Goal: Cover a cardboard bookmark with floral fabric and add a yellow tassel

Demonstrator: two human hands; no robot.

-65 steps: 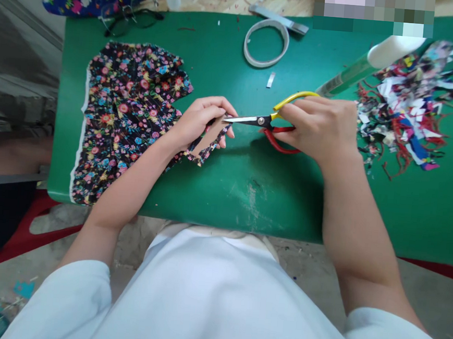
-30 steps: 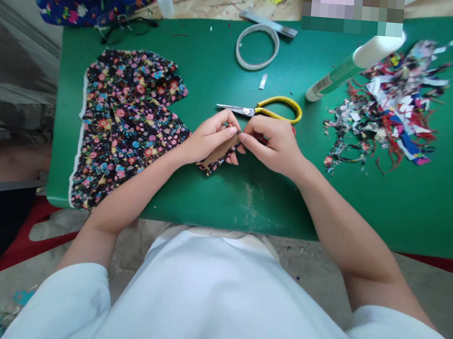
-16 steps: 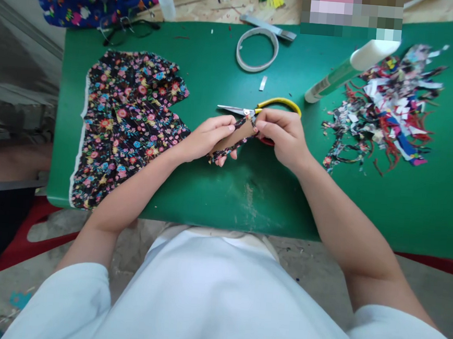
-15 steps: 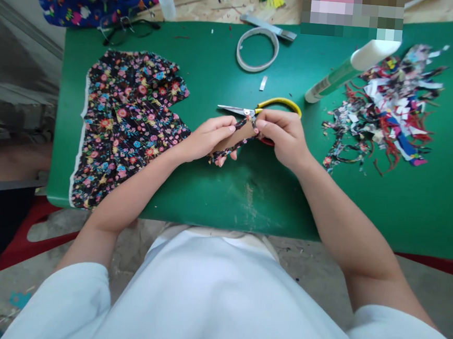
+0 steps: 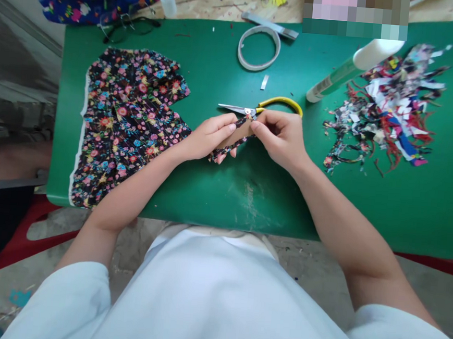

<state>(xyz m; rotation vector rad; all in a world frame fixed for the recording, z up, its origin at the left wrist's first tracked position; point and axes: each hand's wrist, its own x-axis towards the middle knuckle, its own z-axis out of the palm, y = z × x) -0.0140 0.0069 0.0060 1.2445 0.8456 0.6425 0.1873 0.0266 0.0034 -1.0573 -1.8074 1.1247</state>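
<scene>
Left and right hands over a green table (image 5: 209, 194), with a small flat brown piece edged in black floral fabric (image 5: 237, 136) between them, above the near half of the tabletop. The left hand (image 5: 207, 138) is closed on the piece, thumb on its brown face and other fingertips showing below its lower edge. The right hand (image 5: 283, 138) pinches the piece's upper right end between thumb and curled fingers.

Just beyond the hands lie metal scissors with a yellow handle (image 5: 281, 100), blades directed left, the handle partly hidden by the right hand. To the left, a large black floral cloth with a white edge (image 5: 132, 120) is spread flat, the left forearm crossing over its lower right part. Beyond the scissors are a small pale strip (image 5: 264, 82), a whitish tape ring (image 5: 257, 67) and a flat grey metallic tool (image 5: 269, 25). To the right are a white-and-green cylindrical container (image 5: 331, 81) and a heap of multicoloured fabric scraps (image 5: 396, 109).
</scene>
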